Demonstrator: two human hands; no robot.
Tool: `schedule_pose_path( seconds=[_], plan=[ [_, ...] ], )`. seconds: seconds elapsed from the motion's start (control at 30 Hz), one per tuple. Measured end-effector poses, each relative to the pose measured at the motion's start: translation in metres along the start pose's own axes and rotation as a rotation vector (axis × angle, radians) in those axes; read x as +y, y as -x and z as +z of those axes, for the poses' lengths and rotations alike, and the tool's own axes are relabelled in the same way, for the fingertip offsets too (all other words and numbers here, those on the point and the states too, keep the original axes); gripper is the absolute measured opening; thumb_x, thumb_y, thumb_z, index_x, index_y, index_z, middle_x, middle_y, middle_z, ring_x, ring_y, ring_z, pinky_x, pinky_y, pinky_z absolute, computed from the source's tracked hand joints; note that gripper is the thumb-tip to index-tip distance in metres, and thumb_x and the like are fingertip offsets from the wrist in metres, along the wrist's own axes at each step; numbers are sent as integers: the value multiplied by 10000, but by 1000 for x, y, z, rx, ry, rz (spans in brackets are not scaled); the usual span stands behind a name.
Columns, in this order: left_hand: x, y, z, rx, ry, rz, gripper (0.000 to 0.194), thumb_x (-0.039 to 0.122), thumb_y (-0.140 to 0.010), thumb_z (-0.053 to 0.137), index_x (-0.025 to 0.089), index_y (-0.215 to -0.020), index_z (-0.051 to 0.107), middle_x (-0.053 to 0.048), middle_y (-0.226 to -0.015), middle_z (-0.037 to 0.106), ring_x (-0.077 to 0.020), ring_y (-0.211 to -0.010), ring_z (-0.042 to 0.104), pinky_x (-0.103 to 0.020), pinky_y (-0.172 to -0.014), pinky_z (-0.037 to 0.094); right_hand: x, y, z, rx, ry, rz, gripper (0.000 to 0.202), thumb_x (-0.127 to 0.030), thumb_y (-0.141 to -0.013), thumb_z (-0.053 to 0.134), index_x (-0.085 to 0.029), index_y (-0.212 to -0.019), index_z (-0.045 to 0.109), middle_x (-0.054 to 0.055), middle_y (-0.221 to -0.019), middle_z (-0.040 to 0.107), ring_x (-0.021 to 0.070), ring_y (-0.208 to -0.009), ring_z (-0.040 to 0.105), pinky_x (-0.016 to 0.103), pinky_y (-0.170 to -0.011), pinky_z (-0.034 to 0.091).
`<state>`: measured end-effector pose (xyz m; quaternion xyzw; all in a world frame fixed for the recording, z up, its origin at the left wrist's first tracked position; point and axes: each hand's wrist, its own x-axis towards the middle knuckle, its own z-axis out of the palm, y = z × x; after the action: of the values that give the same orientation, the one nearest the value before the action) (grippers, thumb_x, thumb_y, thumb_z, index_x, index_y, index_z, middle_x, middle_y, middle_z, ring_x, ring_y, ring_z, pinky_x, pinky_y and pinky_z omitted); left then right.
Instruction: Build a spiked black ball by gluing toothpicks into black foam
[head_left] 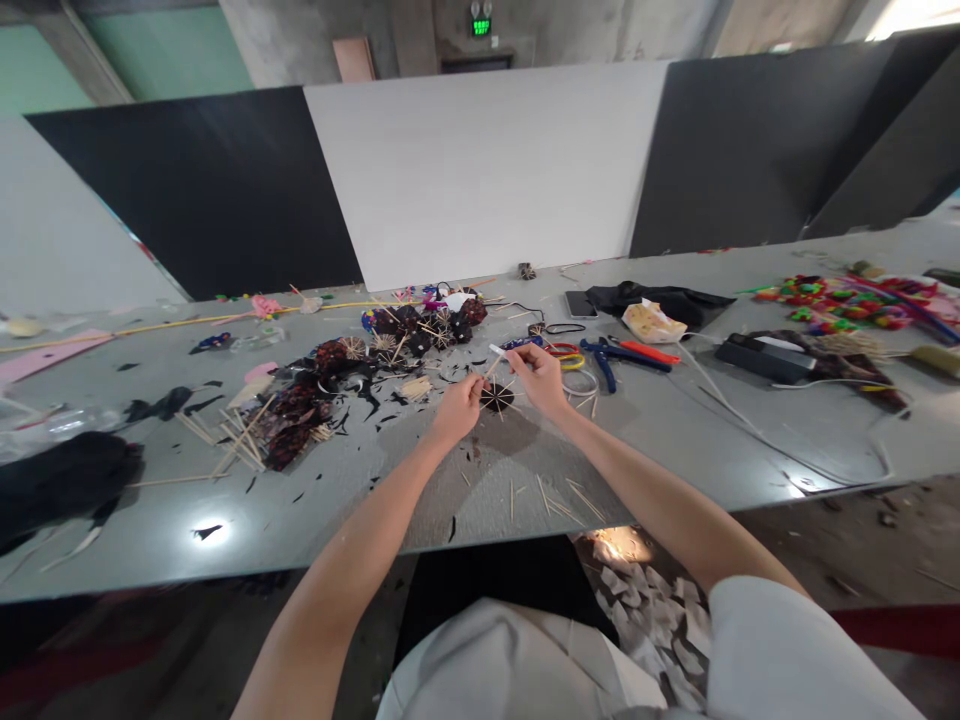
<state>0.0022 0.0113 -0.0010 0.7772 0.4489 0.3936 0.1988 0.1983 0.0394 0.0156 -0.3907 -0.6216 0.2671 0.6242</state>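
Both my hands meet over the table near its middle. My left hand (459, 408) is closed in a pinch on a thin wooden stick (492, 368), which slants up toward my right hand. Between the fingers of my right hand (538, 378) is a small white-tipped thing (497, 351); its kind is too small to tell. Just below the hands lies a dark round piece (497, 399) with thin sticks spread across it like spokes. Several loose wooden sticks (551, 500) lie nearer the table's front edge.
Dark balls with sticks (442, 328) are heaped behind my hands, and dark netted bundles (296, 420) lie to the left. Blue pliers (604, 362), a phone (581, 305), a white cable (750, 425) and colourful pieces (847, 300) lie rightward. Upright panels (487, 170) stand behind.
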Motion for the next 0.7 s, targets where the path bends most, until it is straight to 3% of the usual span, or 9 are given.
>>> schedule_pose_path(
  seconds=[0.7],
  plan=[
    [0,0,2,14,-22,0,567,571,-1109,271,178,-1008,668,-27,-688,603,-156,-560,505,-268,-622,368,1,1,0,6,29,5,389,-592,-938,669,-215,-845,643,-7,-705,629,161,-690,579,304,-699,468]
  ],
)
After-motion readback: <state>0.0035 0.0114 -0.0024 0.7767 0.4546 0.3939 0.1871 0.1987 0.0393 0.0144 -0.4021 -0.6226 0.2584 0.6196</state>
